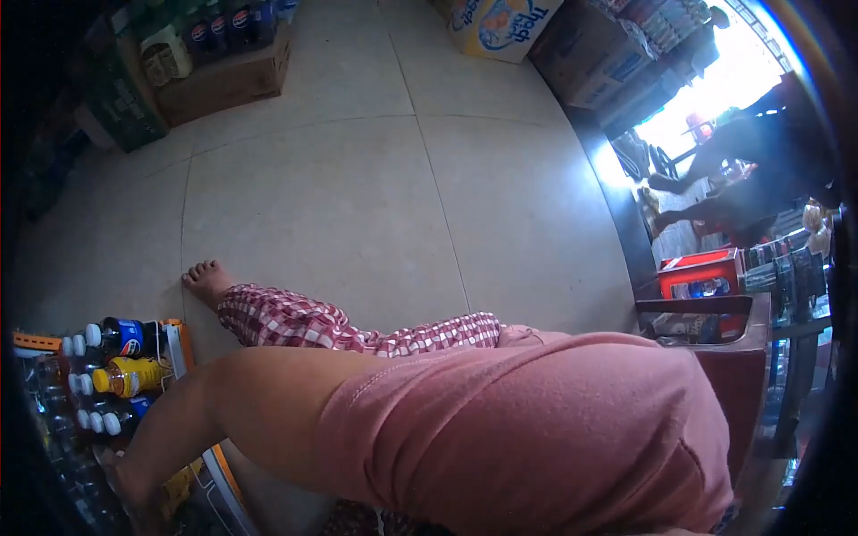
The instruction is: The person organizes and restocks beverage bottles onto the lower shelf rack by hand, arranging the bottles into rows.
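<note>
My right arm, in a pink sleeve, stretches across the lower part of the head view to the left. My right hand [136, 478] is low among the bottles at the lower left. It lies in shadow and its fingers are mostly hidden, so any grip does not show. Just above it are dark cola bottles [121, 338] with white caps and blue labels, and a yellow bottle [132, 377] with a yellow cap. Clear-looking bottles [63, 447] lie in dim light to its left. An orange-and-white edged rack or carton [223, 478] stands beside the hand. My left hand is out of view.
My bare foot [210, 284] rests on the tiled floor [357, 196]. A carton of cola bottles [223, 85] stands at upper left. Printed cartons [505, 27] stand at the top. A dark red plastic chair [746, 357] and a red crate [702, 275] are at right, near another person [760, 170].
</note>
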